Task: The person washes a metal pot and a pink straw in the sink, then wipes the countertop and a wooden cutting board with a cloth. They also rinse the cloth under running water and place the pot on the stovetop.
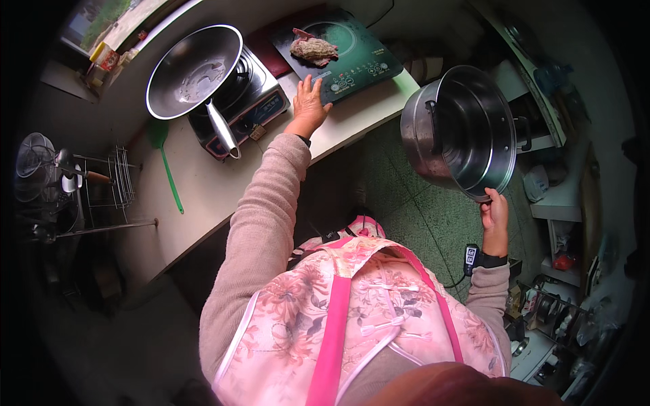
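My right hand [494,219] grips the rim of a large stainless steel pot [459,134], which is tilted on its side over the floor with its mouth turned to the right. The pot has two dark side handles, and its visible inside holds no food. My left hand [309,107], fingers spread, is at the front edge of a black induction cooktop [350,56]; whether it touches the cooktop I cannot tell. Beyond those fingers a crumpled cloth [314,49] lies on the cooktop's glass.
A steel wok [195,71] sits on a portable gas stove [254,109] at the left, its handle pointing towards me. A green fly swatter [170,177] lies on the counter [203,190]. Wire racks [109,177] with utensils stand far left. Shelves [556,210] line the right side.
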### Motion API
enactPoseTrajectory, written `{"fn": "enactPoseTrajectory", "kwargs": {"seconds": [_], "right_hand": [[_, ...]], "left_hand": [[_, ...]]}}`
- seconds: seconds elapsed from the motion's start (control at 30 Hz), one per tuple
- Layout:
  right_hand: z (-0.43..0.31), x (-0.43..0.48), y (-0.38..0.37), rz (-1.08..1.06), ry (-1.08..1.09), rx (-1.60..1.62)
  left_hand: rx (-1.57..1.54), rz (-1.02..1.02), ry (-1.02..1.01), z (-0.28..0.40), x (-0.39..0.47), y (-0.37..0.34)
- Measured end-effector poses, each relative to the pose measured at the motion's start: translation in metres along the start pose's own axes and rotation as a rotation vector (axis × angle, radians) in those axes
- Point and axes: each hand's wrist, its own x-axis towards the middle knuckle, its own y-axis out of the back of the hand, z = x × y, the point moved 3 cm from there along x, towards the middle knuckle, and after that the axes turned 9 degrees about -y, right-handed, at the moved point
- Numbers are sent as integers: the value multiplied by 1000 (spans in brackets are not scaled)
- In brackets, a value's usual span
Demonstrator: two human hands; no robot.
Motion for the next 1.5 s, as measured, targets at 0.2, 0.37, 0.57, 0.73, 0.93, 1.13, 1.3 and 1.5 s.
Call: {"fn": "enactPoseTrajectory", "kwargs": {"seconds": [0.2,0.37,0.57,0.73,0.93,1.13,1.3,1.5], "right_hand": [[-76,77,-34,-39,-27,-76],[-106,113,-66,-63,-61,-115],[-117,132,-99,-101,-94,-184],[-130,150,-134,-162,-97,-238],[-153,170,-212,-260,-48,-292],[-169,215,-350,-321,-117,-459],[-137,226,-449,-343,-27,-456],[-103,233,-490,-448,-44,-549]], "left_hand": [[77,-106,279,-31,112,-38],[207,-148,224,-75,169,-58],[209,-75,14,-61,165,-80],[112,-210,-45,-25,122,-77],[68,-146,-130,-9,89,-77],[46,-95,-198,-19,43,-65],[9,-157,-159,-27,15,-53],[-238,-69,41,-45,-16,-41]]}}
